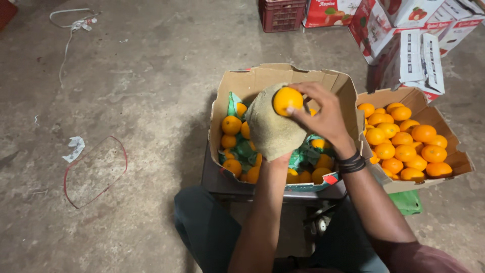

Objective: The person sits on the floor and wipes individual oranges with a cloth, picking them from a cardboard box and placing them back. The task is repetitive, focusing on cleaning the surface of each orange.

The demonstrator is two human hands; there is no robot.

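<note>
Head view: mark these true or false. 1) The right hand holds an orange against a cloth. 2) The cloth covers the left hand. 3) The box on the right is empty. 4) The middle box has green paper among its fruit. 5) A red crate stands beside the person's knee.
1) The right hand holds an orange against a cloth: true.
2) The cloth covers the left hand: true.
3) False: the right box is full of oranges.
4) True: the middle box shows green paper.
5) False: the red crate stands far off, at the top of the view.
</note>
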